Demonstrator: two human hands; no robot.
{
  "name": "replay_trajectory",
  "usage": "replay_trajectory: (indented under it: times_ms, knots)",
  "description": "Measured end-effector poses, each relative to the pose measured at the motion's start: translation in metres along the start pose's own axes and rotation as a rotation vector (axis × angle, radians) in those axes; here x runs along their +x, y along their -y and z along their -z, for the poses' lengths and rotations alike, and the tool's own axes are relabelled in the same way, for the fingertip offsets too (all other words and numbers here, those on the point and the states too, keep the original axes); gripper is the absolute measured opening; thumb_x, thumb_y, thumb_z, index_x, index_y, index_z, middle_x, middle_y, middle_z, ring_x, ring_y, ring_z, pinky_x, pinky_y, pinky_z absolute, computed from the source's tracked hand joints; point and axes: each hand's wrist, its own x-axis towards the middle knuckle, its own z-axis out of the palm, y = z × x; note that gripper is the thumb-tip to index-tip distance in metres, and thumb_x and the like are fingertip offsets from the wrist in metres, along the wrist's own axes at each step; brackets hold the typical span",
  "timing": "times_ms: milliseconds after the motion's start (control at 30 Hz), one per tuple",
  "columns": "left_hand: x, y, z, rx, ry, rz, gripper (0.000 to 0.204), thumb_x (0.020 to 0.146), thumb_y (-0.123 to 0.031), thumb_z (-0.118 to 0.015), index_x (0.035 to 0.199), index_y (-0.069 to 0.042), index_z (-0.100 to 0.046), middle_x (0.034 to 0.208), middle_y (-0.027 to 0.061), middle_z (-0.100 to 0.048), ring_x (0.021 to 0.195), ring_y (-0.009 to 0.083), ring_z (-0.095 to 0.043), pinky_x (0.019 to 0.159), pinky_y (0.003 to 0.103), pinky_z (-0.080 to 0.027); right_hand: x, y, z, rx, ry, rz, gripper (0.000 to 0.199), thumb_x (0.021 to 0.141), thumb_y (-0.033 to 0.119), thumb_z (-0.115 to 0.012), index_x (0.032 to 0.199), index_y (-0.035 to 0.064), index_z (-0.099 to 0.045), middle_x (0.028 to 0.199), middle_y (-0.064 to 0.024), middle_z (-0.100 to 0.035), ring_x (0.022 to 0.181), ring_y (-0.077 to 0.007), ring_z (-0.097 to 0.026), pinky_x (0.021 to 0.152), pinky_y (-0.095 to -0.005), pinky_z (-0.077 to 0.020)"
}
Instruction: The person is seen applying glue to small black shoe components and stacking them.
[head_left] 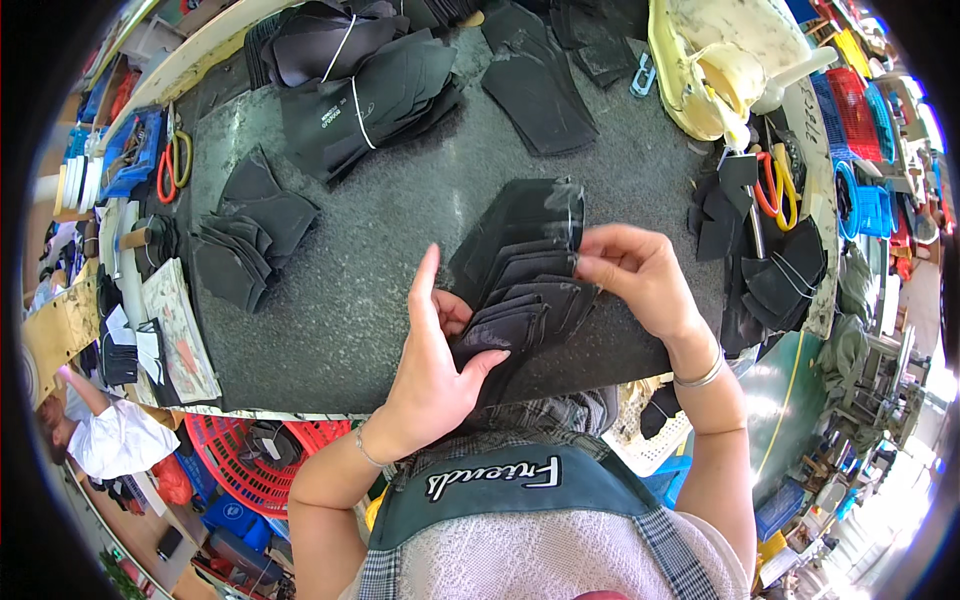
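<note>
Closest to cam: dark green apron bib w/ white lettering, worn over a plaid shirt, at bottom edge. Just above that, both hands on a fanned stack of black fabric pieces lying at the near edge of the dark speckled worktable, roughly centre.

Left hand: thumb and curled fingers pinched shut on the near end of the stack, index finger sticking straight up, thin bracelet on wrist. Right hand: fingertips closed on the far right edge of the same stack, pinching the top pieces; silver bangle on that wrist.

Rest of table, pretty cluttered:
- smaller pile of black cut pieces to the left, well apart from the hands
- big bundles of black pieces tied w/ white string at far side
- more loose black pieces far centre
- orange- and yellow-handled scissors at left edge
- another pair of scissors, red/yellow handles, right side beside cream-coloured sewing machine
- red plastic basket under the table's near-left edge
- blue baskets far right

Another person in white sleeve low left, not touching anything on the table.
</note>
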Motion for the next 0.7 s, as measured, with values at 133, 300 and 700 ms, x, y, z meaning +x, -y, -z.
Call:
replay_trajectory:
  times_ms: [133, 300, 700]
  knots:
    - [0.006, -0.004, 0.012, 0.047, 0.113, 0.020, 0.080, 0.071, 0.003, -0.079, 0.139, -0.005, -0.038, 0.098, 0.0075, -0.046, 0.087, 0.0178, -0.051, 0.083, 0.029, -0.045, -0.008, 0.006, 0.004, -0.051, 0.236, 0.137, 0.010, 0.087, -0.001, -0.069, 0.096, -0.0056, -0.067, 0.096, -0.0064, -0.066, 0.087, -0.0095, -0.060, 0.074, -0.0231, -0.0483]
    - [-0.001, -0.003, 0.021, 0.041, 0.204, 0.047, 0.049, 0.069, 0.002, -0.081, 0.112, -0.004, -0.060, 0.094, 0.0088, -0.048, 0.085, 0.0225, -0.052, 0.081, 0.032, -0.046, -0.007, 0.014, 0.003, -0.114, 0.426, 0.271, 0.013, 0.088, 0.001, -0.068, 0.100, -0.0040, -0.068, 0.095, -0.0083, -0.067, 0.087, -0.0125, -0.064, 0.075, -0.0245, -0.0513]
    - [-0.020, -0.001, 0.019, 0.158, 0.186, -0.158, 0.041, 0.068, 0.005, -0.079, 0.104, -0.009, -0.063, 0.099, 0.0088, -0.048, 0.092, 0.0248, -0.051, 0.082, 0.033, -0.044, 0.020, 0.003, -0.011, -0.657, -0.236, 0.557, 0.016, 0.077, -0.002, -0.073, 0.092, 0.0003, -0.068, 0.081, -0.0068, -0.062, 0.069, -0.0140, -0.062, 0.060, -0.0258, -0.0490]
